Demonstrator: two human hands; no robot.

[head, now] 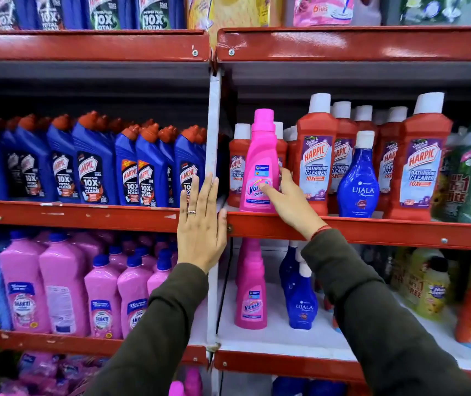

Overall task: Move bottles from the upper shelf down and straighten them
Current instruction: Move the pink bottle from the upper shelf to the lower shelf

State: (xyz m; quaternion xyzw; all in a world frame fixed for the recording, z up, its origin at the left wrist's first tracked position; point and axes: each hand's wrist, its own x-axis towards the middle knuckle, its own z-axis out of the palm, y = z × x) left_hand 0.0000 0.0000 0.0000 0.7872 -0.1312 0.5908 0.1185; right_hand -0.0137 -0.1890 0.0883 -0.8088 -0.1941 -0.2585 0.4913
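red metal shelf (371, 228), crowded store aisle

Pink pouches (324, 10) along the top edge

Bright pink is being shown by the Vanish bottle (260, 164), its label patterned in blue and white. Red bodies with white caps are being displayed by the Harpic bathroom cleaners (315, 155). Deep blue is being worn by the Ujala bottle (357, 184), white-capped. The shelf edges (371, 230) are being seen in chipped red.
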